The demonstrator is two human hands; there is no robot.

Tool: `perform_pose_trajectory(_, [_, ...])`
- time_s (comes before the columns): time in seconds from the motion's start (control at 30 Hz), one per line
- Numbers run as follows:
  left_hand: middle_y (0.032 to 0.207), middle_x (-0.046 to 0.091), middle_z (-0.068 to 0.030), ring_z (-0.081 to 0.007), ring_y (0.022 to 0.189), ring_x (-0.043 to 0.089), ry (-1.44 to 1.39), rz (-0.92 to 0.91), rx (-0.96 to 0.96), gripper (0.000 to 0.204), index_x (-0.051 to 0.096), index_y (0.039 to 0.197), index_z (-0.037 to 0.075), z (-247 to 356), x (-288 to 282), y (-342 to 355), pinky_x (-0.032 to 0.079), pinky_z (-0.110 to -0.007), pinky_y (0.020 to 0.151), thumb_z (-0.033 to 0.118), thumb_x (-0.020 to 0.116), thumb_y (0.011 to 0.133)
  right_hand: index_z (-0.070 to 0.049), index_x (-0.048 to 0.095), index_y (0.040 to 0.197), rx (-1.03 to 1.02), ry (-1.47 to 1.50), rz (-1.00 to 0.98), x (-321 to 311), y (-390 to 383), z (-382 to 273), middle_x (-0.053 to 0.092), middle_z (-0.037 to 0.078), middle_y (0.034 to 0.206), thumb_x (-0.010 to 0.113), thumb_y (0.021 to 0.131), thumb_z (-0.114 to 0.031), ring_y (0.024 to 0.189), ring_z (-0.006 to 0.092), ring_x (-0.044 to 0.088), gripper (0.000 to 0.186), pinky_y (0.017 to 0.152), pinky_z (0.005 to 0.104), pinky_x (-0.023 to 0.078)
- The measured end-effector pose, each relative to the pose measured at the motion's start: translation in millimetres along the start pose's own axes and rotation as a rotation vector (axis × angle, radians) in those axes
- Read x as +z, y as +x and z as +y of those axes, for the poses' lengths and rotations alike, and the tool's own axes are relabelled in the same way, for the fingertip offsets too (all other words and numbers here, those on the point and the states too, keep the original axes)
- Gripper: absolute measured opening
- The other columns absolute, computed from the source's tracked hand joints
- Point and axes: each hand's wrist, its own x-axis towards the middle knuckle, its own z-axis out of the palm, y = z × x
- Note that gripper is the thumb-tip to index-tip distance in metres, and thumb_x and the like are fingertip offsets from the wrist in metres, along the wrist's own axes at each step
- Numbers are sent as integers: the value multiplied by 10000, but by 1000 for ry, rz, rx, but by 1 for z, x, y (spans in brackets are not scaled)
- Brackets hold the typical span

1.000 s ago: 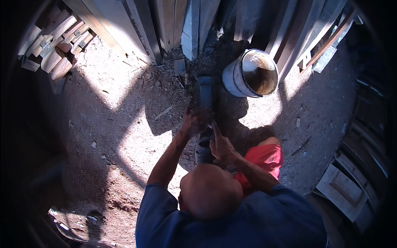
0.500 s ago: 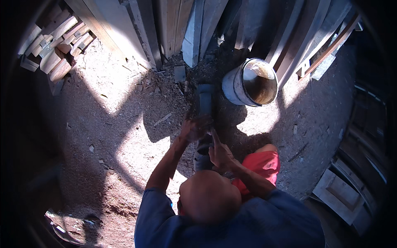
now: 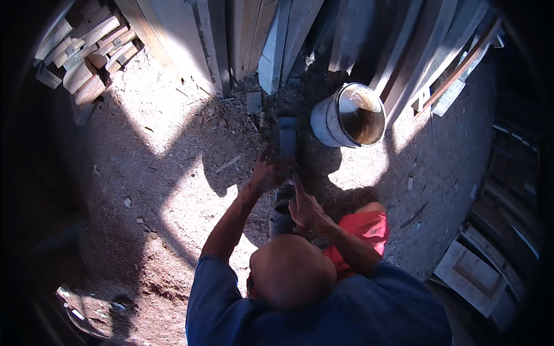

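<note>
Dark block (image 3: 287, 138) sits toward the far edge of the floor (image 3: 138, 190), left hand (image 3: 270, 175) over its near end, right hand (image 3: 307, 211) close by, probably for steadiness. Can't tell if either hand's fingers (image 3: 298, 185) are clamped.

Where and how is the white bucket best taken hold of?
Probably by the near rim of the white bucket, coming from the person's side: its open mouth leaves the edge exposed, while boards crowd the far side.

Your passage: sawdust-strewn floor (image 3: 133, 190), left of your left hand (image 3: 271, 175). Your obstacles: bucket (image 3: 326, 122), ahead right; upright boards (image 3: 248, 40), across the front.
</note>
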Motion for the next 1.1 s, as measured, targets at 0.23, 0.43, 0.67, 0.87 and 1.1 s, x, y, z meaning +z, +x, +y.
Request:
perform_pose_trajectory(0.23, [1314, 744, -19, -225, 1267, 674, -423, -39, -210, 558, 748, 1304, 235, -37, -39, 66, 407, -502, 1135, 371, 902, 785, -99, 191, 1667, -97, -26, 27, -62, 77, -19, 709, 361, 1061, 521, 982, -172, 1003, 530, 701, 764, 991, 579, 520])
perform_pose_trajectory(0.43, [1307, 748, 53, -129, 1220, 695, -50, 19, -86, 476, 760, 1259, 286, 27, 24, -33, 359, -530, 1143, 342, 862, 797, -167, -6, 1686, 115, -61, -47, 17, -24, 19, 708, 373, 964, 565, 994, -215, 915, 544, 703, 899, 913, 644, 521])
perform_pose_trajectory(0.67, [1134, 788, -77, -314, 1099, 735, -385, -116, -221, 507, 788, 1179, 154, -21, -65, 91, 565, -420, 933, 300, 933, 716, -111, 181, 1667, -76, 43, 12, -58, 87, 4, 705, 264, 880, 532, 976, -199, 782, 405, 716, 779, 761, 529, 563])
perform_pose_trajectory(0.87, [1269, 764, 8, -176, 1223, 702, -111, 23, -101, 547, 781, 1227, 253, 24, 13, -32, 448, -474, 1083, 379, 935, 716, -169, 105, 1679, 6, -122, -8, 15, -24, 23, 723, 347, 996, 516, 992, -199, 854, 538, 716, 801, 862, 630, 548])
perform_pose_trajectory(1.1, [1204, 778, 14, -195, 1127, 730, -152, -49, -150, 489, 784, 1200, 239, -32, -45, 72, 448, -477, 1082, 362, 906, 742, -182, 59, 1694, 18, -72, 12, -46, 56, -22, 731, 311, 915, 543, 995, -193, 785, 409, 754, 850, 689, 525, 595])
